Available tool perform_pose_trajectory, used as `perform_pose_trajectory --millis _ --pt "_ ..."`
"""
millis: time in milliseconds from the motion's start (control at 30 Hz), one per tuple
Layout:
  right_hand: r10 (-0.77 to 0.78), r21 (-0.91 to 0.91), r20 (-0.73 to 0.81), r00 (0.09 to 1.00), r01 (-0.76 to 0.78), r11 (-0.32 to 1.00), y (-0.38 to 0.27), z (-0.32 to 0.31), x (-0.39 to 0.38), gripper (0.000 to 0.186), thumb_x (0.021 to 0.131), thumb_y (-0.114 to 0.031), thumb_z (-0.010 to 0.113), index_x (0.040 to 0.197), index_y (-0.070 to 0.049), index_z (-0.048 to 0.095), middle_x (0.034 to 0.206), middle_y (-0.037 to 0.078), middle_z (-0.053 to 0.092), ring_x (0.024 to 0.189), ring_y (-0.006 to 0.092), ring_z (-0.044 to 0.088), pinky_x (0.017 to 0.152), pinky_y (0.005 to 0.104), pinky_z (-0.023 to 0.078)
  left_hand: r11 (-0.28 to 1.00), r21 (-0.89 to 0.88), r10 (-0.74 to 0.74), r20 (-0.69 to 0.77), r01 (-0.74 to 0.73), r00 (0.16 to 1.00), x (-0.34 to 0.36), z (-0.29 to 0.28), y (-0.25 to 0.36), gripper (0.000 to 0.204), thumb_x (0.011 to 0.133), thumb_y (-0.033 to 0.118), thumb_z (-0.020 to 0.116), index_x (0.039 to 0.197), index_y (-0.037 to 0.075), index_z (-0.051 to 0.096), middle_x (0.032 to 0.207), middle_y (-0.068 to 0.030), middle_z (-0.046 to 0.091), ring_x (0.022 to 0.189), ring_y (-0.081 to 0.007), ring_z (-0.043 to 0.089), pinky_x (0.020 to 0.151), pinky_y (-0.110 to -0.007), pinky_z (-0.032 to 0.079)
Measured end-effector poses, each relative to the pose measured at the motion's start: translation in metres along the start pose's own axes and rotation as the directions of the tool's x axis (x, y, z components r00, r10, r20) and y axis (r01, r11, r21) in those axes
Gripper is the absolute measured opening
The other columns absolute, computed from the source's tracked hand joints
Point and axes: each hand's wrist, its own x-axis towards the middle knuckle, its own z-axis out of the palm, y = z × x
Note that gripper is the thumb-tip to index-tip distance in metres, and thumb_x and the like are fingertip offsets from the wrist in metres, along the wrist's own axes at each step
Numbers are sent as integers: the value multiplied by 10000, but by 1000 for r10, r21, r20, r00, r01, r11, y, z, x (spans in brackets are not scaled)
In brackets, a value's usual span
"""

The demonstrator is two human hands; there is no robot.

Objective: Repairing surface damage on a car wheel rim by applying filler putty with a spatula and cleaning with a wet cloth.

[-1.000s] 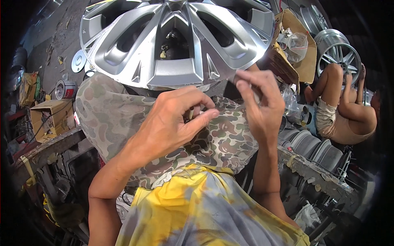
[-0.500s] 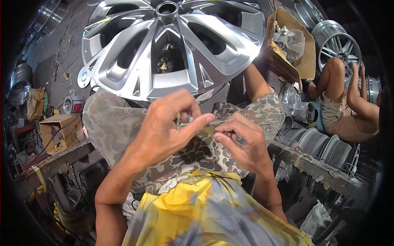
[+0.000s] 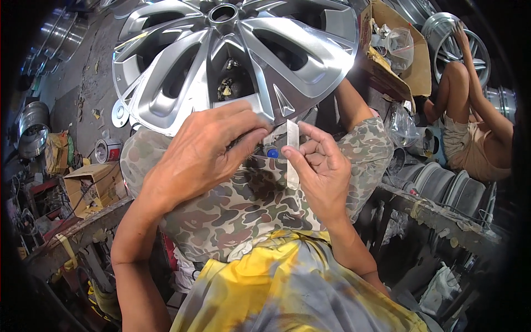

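A large silver alloy wheel [image 3: 243,61] rests against my lap, which is covered by camouflage shorts [image 3: 249,205]. My right hand [image 3: 321,171] pinches a narrow pale strip [image 3: 292,152], held upright just below the wheel's rim. My left hand [image 3: 204,152] is beside it with fingertips touching the strip's top end and the rim edge. A small blue object [image 3: 272,152] shows between the two hands.
An open cardboard box [image 3: 398,55] with clear bags stands at the upper right. Another person [image 3: 470,116] sits at the right by more rims [image 3: 448,185]. A small box [image 3: 91,188], a tin can [image 3: 108,149] and a bench edge [image 3: 72,238] lie at the left.
My hands came down from the wheel's rim and met over my lap, and now hold up the pale strip between them. The view has tilted so the wheel sits lower in the picture.
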Motion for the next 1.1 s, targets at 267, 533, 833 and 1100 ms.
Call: perform_pose_trajectory --millis 267,533,833,1100 --pt "-112 -101 -109 988 101 990 9 3 7 452 1008 -22 838 1429 34 683 902 7 762 750 38 706 643 208 529 965 170 170 174 -200 970 13 10 -6 232 879 -33 712 1099 31 673 1574 -91 647 877 -381 768 716 -490 593" --pt "-118 -62 -95 988 112 992 14 9 8 497 974 4 865 1437 34 686 945 21 735 829 59 742 661 221 552 933 266 209 145 -241 967 13 14 -18 226 873 -9 757 1077 36 672 1584 -79 648 853 -367 769 694 -466 599" --pt "-176 -174 -151 973 149 973 19 20 6 458 952 -13 885 1372 26 704 829 10 725 739 62 744 618 228 530 972 61 220 123 -229 968 4 15 -8 149 862 4 779 939 22 652 1428 -66 761 783 -316 767 664 -419 594" --pt "-154 -80 -168 974 143 987 23 29 9 462 964 -16 876 1380 27 682 840 15 715 739 65 754 599 231 521 971 53 225 111 -232 968 2 15 -10 169 858 12 784 957 20 647 1420 -76 765 778 -319 767 660 -416 597"
